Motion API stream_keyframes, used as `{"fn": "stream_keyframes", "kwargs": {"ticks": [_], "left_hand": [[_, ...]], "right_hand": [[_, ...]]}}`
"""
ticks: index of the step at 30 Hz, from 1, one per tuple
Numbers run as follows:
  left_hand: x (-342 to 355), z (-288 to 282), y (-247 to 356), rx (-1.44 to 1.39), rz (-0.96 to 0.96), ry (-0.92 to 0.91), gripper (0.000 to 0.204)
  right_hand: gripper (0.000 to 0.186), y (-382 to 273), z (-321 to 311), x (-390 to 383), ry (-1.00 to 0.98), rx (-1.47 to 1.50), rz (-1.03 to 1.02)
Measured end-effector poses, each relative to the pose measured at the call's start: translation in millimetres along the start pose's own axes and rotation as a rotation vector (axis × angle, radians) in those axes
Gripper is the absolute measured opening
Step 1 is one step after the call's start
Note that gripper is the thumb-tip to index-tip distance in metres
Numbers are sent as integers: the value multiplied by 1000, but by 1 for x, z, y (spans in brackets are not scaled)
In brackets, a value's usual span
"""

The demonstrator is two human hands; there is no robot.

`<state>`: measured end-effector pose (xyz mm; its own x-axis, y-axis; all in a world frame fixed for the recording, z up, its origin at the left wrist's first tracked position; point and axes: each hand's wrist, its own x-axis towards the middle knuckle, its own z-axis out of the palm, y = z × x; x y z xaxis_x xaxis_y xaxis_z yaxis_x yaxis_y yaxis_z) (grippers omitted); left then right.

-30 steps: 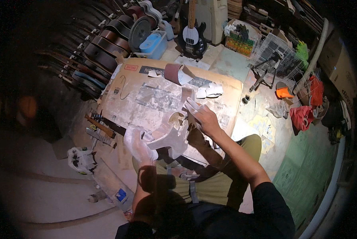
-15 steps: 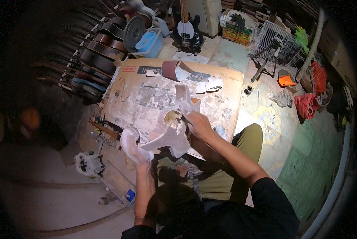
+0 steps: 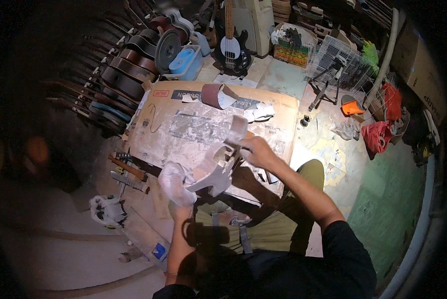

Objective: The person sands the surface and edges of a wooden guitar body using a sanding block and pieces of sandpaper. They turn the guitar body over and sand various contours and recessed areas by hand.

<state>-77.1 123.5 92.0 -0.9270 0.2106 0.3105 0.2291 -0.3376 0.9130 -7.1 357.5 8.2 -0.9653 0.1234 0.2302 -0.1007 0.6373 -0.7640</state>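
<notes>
A pale, dusty electric guitar body with curved horns and cut-out cavities is held tilted above a cardboard sheet. My left hand, in a white glove, grips its lower left edge. Bare and dusty, my right hand is closed at the right edge near the upper end, its fingertips partly hidden. Any small piece under those fingers cannot be made out. A loop of brown sandpaper lies beyond the guitar body, beside crumpled white-backed paper pieces.
The dusty cardboard sheet lies before my knees. Hand tools are at its left edge. Several guitars stand in a row at far left; a black bass guitar stands behind. A tripod and wire cage are at far right.
The guitar body has been tilted and turned, so its cavities now show more edge-on. My right hand has shifted slightly right and down along its edge. My left hand keeps its grip.
</notes>
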Motion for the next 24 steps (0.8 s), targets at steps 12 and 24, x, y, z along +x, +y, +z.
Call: {"fn": "stream_keyframes", "kwargs": {"ticks": [12,24], "left_hand": [[3,1,-2,-12,-30,-189,19],[23,-27,-14,-85,-29,-259,26]], "right_hand": [[37,12,-5,-30,33,-330,106],[61,-28,0,-8,2,478,444]]}}
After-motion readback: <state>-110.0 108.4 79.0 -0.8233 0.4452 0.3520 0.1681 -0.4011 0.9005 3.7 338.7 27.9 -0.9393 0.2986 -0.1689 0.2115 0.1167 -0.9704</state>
